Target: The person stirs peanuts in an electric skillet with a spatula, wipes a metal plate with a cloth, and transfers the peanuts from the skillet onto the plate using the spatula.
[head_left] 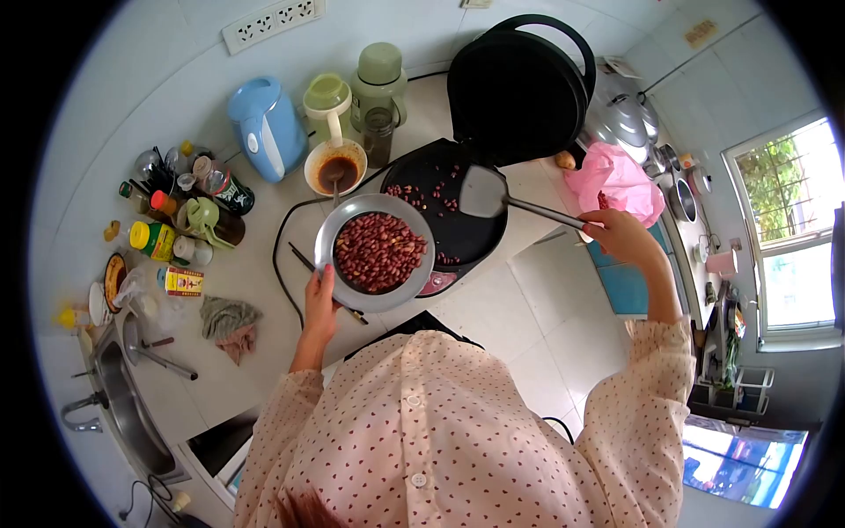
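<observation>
My left hand (322,308) grips the rim of a metal plate (419,222) heaped with red peanuts (378,253). The plate is held over the near left edge of a black electric pan (488,238), whose lid stands open. Scattered peanuts lie in the pan. In my right hand (616,233) is the handle of a spatula (484,192), its flat blade above the right part of the pan. Behind the plate, a white bowl (313,167) holds brown sauce and a spoon.
A blue kettle (264,132), a green thermos (378,79) and several bottles stand along the wall. A pink bag (607,180) lies right of the pan. Chopsticks (302,257), a cloth (231,324) and a sink (132,405) are on the left.
</observation>
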Available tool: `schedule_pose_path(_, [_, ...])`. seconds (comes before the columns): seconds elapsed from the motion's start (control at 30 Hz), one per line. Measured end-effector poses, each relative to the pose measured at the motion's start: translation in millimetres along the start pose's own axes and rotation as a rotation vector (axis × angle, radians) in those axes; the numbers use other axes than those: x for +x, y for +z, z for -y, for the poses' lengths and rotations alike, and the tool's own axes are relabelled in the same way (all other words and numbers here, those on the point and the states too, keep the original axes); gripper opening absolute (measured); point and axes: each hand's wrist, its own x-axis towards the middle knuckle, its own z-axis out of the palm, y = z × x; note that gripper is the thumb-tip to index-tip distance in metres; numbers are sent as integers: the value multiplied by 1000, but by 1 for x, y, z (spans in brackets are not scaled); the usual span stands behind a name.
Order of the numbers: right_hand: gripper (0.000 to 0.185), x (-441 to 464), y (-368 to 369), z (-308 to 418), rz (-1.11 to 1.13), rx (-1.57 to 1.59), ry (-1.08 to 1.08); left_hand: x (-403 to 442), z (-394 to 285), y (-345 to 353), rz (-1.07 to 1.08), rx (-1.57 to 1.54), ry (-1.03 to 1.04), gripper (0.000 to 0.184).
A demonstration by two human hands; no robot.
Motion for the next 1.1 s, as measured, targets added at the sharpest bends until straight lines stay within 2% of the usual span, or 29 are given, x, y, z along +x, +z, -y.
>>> schedule_pose_path(0.07, [29,20,2,-22,240,23,148,-11,-7,-11,-20,9,-9,44])
schedule_pose_path(0.1, [29,29,3,-33,238,23,150,-16,-8,-17,-48,16,-21,44])
schedule_pose_path(0.17, [19,43,4,-46,418,93,326,-24,-7,-30,-64,3,-31,44])
schedule_pose_path(0.23, [18,52,1,-48,443,72,334,-30,-5,-40,-156,-39,-34,45])
schedule_pose_path(0.3, [16,63,-2,-46,470,48,337,-35,-3,-46,-162,-33,-26,47])
schedule_pose_path(0.37, [16,79,0,-41,480,151,394,-40,-2,-49,-194,-68,13,46])
schedule_pose_path(0.4, [19,88,2,-42,514,170,278,-42,-2,-49,-201,-70,19,46])
schedule_pose_path(0.57, [15,121,20,-11,539,123,158,-50,-5,-52,-208,-51,39,46])
schedule_pose_path(0.6, [18,124,24,-3,546,121,128,-52,-6,-52,-215,-52,45,46])
schedule_pose_path(0.63, [29,128,28,3,552,120,100,-54,-6,-52,-217,-45,56,46])
schedule_pose_path(0.67, [29,132,34,9,549,109,52,-56,-8,-50,-219,-38,66,45])
schedule_pose_path(0.93, [26,159,58,31,599,136,-19,-67,-14,-45,-229,-108,74,46])
schedule_pose_path(1.03, [27,171,76,26,615,61,45,-67,-15,-42,-240,-114,76,45])
schedule_pose_path(1.1, [26,176,100,25,513,39,-125,-66,-15,-43,-247,-109,81,45])
